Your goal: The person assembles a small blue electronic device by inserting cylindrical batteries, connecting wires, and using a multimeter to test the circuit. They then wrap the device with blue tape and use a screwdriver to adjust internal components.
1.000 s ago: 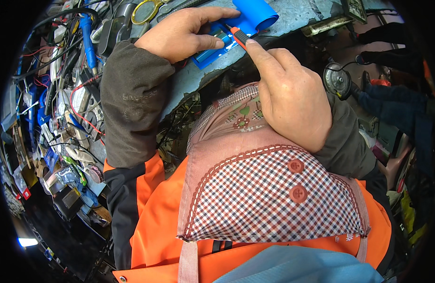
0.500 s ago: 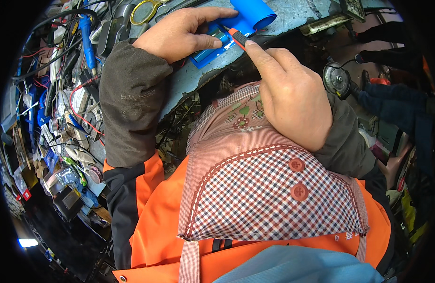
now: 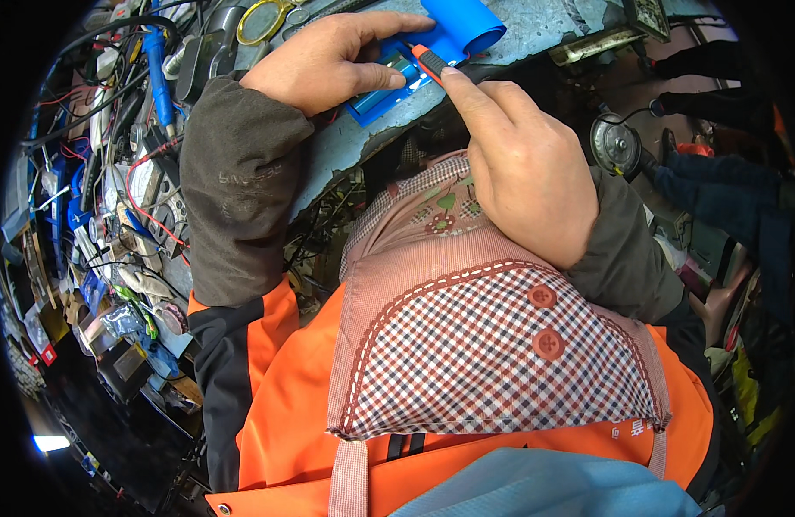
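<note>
My left hand (image 3: 315, 65) lies over a blue plastic sheet (image 3: 436, 39) on the bench, its index finger stretched along the sheet and its thumb apart from it. The sheet's far right end curls into a roll. By the thumb tip is a dark teal-blue piece (image 3: 382, 89), partly covered by the hand; its kind is unclear. My right hand (image 3: 531, 168) is closed round a slim red and black handled tool (image 3: 429, 62), index finger along the handle. The tool points up and left over the sheet; its tip is too small to identify.
The worn blue-grey bench (image 3: 337, 159) ends just in front of my apron. Cables, a blue-handled soldering iron (image 3: 159, 77) and cluttered parts crowd the left. A yellow-rimmed ring (image 3: 261, 21) lies behind my left hand. An angle grinder (image 3: 615, 144) sits lower right of the bench.
My right hand and the tool have shifted slightly up and left. The left hand and the blue sheet stay nearly where they were.
</note>
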Demonstrator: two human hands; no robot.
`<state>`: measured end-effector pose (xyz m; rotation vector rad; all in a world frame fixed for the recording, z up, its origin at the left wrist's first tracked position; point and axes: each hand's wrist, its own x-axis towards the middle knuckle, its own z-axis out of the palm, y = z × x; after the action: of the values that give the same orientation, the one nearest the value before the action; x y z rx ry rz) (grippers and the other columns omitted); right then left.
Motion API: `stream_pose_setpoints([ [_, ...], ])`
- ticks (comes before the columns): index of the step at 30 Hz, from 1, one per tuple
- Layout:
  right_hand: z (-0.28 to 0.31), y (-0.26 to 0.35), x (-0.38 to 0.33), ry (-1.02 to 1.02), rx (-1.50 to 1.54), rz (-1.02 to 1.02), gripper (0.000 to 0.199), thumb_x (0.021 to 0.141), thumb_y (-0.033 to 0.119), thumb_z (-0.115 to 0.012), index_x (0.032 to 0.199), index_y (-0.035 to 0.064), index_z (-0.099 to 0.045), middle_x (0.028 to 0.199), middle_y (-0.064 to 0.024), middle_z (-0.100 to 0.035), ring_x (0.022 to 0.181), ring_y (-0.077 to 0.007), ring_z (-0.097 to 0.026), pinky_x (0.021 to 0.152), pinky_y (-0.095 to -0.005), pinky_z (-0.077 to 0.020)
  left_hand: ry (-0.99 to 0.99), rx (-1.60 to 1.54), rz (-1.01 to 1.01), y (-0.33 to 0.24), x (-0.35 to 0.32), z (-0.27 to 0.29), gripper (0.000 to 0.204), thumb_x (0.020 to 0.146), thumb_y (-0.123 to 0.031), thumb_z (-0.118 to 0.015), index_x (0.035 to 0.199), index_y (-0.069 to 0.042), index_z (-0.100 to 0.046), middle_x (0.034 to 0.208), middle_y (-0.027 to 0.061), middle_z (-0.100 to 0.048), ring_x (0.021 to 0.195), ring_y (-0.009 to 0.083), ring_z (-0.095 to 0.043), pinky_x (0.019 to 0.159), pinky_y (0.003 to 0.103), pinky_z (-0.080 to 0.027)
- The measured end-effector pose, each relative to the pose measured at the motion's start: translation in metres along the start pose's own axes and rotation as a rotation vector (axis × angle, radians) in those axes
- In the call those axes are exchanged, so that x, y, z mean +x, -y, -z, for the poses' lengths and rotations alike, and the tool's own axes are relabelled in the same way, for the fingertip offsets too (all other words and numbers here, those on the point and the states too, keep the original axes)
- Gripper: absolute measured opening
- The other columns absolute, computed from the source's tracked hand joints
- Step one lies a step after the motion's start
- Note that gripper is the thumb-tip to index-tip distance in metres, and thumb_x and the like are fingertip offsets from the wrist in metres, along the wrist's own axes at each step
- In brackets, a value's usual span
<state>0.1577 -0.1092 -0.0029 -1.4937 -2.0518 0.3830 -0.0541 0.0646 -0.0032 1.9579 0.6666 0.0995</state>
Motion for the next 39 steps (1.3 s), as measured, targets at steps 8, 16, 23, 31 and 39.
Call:
stream_pose_setpoints([
  [8,0.003,0.001,0.003,0.048,-0.05,0.005,0.056,0.088,-0.005,-0.066,0.143,0.0003,-0.061,0.108,-0.0174,-0.065,0.082,-0.0361,-0.071,0.072,-0.0417,-0.0603,-0.011,0.048,-0.025,0.001,0.0,0.0,0.064,0.097,0.001,-0.071,0.158,-0.012,-0.054,0.119,-0.0006,-0.065,0.093,0.0067,-0.054,0.088,0.026,-0.051],
  [16,0.007,0.002,0.003,0.023,-0.085,0.065,0.054,0.086,0.0,-0.066,0.139,-0.0031,-0.062,0.096,-0.0171,-0.063,0.074,-0.0339,-0.071,0.064,-0.0401,-0.0599,-0.05,0.059,-0.052,0.001,-0.001,-0.003,0.063,0.097,0.001,-0.071,0.157,-0.011,-0.054,0.123,0.0017,-0.067,0.098,0.0084,-0.057,0.091,0.028,-0.053],
  [23,0.011,0.009,0.001,0.066,-0.069,-0.012,0.051,0.089,-0.004,-0.065,0.14,0.0006,-0.063,0.105,-0.0168,-0.066,0.081,-0.0365,-0.071,0.07,-0.0424,-0.0601,-0.046,0.02,-0.028,-0.004,-0.001,-0.002,0.057,0.098,-0.001,-0.071,0.153,-0.008,-0.057,0.131,0.0056,-0.068,0.111,0.0127,-0.062,0.099,0.03,-0.054],
  [31,0.015,0.013,-0.001,0.071,-0.083,-0.02,0.05,0.089,-0.004,-0.065,0.139,0.0006,-0.064,0.103,-0.0171,-0.066,0.08,-0.0362,-0.071,0.07,-0.0422,-0.0603,-0.027,-0.02,0.094,-0.022,-0.002,0.002,0.062,0.093,0.002,-0.074,0.152,-0.002,-0.056,0.144,0.0127,-0.065,0.126,0.0183,-0.059,0.111,0.033,-0.047],
  [39,0.019,0.013,-0.005,0.082,-0.095,-0.009,0.054,0.086,-0.006,-0.066,0.139,0.0004,-0.064,0.102,-0.0175,-0.066,0.078,-0.0352,-0.071,0.069,-0.0418,-0.0602,-0.026,0.011,0.117,-0.026,-0.001,0.002,0.062,0.093,0.0,-0.074,0.153,-0.003,-0.056,0.148,0.0132,-0.063,0.13,0.0188,-0.058,0.114,0.032,-0.044],
])
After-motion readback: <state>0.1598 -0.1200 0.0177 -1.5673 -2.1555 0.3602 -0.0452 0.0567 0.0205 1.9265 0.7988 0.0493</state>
